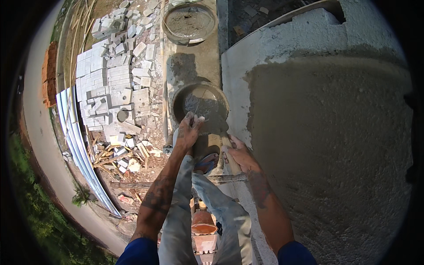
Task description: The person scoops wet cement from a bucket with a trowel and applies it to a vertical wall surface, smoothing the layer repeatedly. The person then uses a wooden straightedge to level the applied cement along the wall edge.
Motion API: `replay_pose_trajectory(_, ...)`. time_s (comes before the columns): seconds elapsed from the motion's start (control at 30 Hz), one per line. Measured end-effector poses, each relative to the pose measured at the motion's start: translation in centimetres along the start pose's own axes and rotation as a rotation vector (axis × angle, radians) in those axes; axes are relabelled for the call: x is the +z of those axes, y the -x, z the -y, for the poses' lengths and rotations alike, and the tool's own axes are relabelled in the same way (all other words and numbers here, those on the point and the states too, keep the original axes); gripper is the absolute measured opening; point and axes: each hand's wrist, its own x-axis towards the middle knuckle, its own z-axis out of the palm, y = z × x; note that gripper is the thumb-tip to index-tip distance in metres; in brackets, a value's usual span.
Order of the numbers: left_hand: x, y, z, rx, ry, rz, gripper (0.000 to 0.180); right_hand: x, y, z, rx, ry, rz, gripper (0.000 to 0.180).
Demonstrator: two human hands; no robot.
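My left hand [189, 130] is closed at the near rim of a round tub [177, 102] of wet grey mortar [196, 100]. It grips what looks like a trowel, a thin straight edge running from the fingers into the mortar; the handle is hidden. To the right and nearer me, my right hand [240, 155] is wrapped round a pale, flat board [232, 162]. A grey, mortar-coated piece [216, 125] lies over the tub's near right rim, just beyond that hand; whether it joins the board cannot be made out.
I stand high on a narrow, mortar-stained platform [207, 62]. Another mortar tub [213, 27] sits farther along. A wall [327, 132] with wet grey render rises at right. My sandalled foot [206, 163] is near the tub. Far below at left lie pale blocks [119, 75], metal strips [81, 145] and broken wood.
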Motion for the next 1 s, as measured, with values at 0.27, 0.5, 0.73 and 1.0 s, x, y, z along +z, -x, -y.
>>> replay_pose_trajectory(0.27, -2.6, -4.1, 9.3, -0.278, -0.224, -0.431, 0.085, -1.5, -16.2, 1.0, 0.145, 0.608, -0.107, 0.038)
replay_pose_trajectory(0.5, 0.6, -1.1, 13.8, -0.691, 0.596, 0.042, 0.099, 6.5, -21.3, 4.9, -0.114, 1.558, -0.183, 0.035)
replay_pose_trajectory(0.73, 3.8, -2.0, 13.1, -0.739, 1.111, -0.112, 0.043, 6.8, -12.5, 6.4, -0.160, 1.637, 0.001, 0.042)
replay_pose_trajectory(1.0, 3.1, -1.2, 12.6, -0.534, 0.491, -0.161, 0.034, 2.0, -11.0, 4.1, -0.127, 1.456, -0.342, 0.046)
